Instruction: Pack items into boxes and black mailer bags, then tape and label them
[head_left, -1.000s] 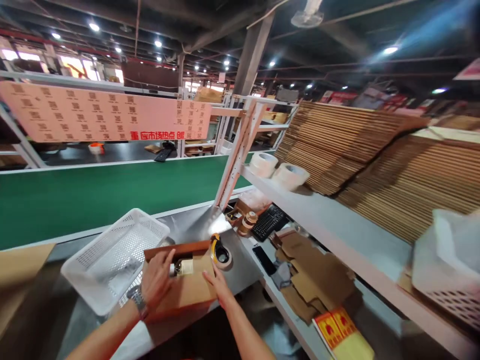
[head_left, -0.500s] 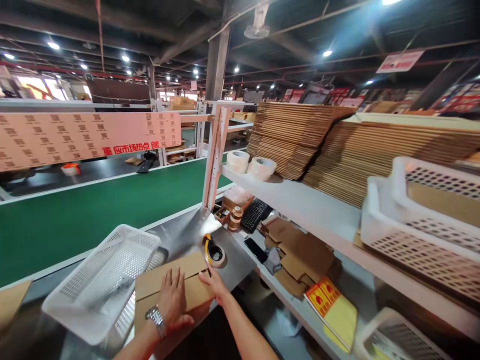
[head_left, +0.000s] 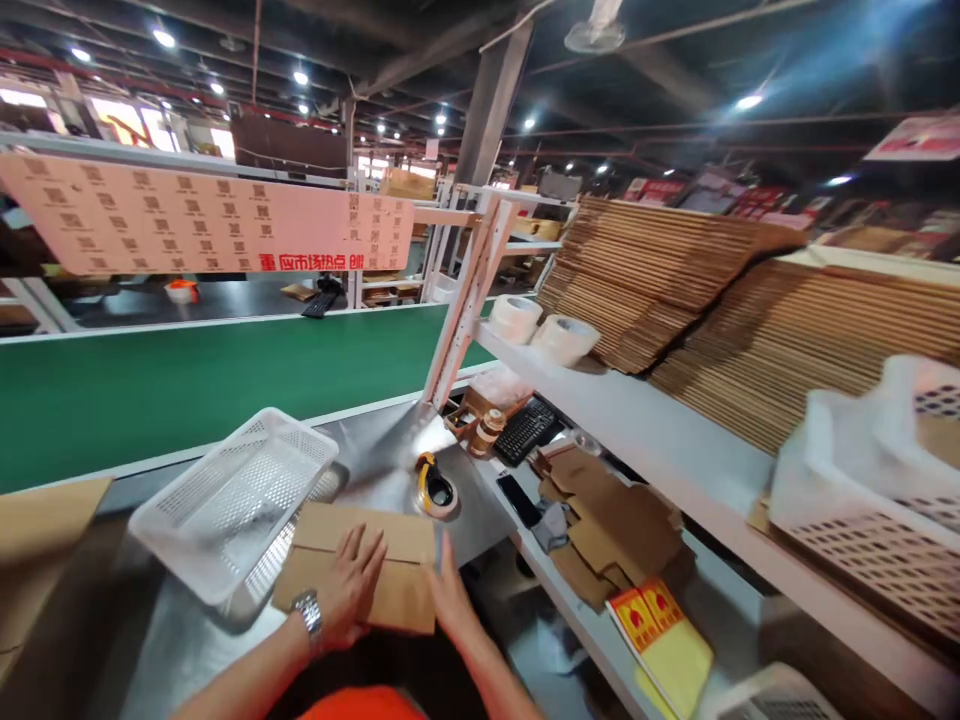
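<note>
A closed brown cardboard box (head_left: 409,595) lies on the metal table in front of me, a seam running across its top between the flaps. My left hand (head_left: 356,585), with a silver watch (head_left: 308,612) at the wrist, rests on the box top, fingers stretched out. Against the box's right end stands my right hand (head_left: 451,592), fingers straight and pointing away from me; part of it is blurred. Just beyond the box lies a yellow and black tape dispenser (head_left: 435,488) with a roll of tape. A white perforated plastic basket (head_left: 202,500) sits left of the box.
A green conveyor belt (head_left: 187,385) runs behind the metal table (head_left: 375,440). To the right, a shelf (head_left: 637,400) carries tape rolls (head_left: 564,340), stacked flat cardboard (head_left: 645,270) and white baskets (head_left: 862,510). Below are a keyboard (head_left: 527,430), a phone (head_left: 518,499) and a yellow booklet (head_left: 675,650).
The view has swung left and down. The box has turned a little and sits squarer to me. My right hand has moved from the box's far right corner to flat along its right end.
</note>
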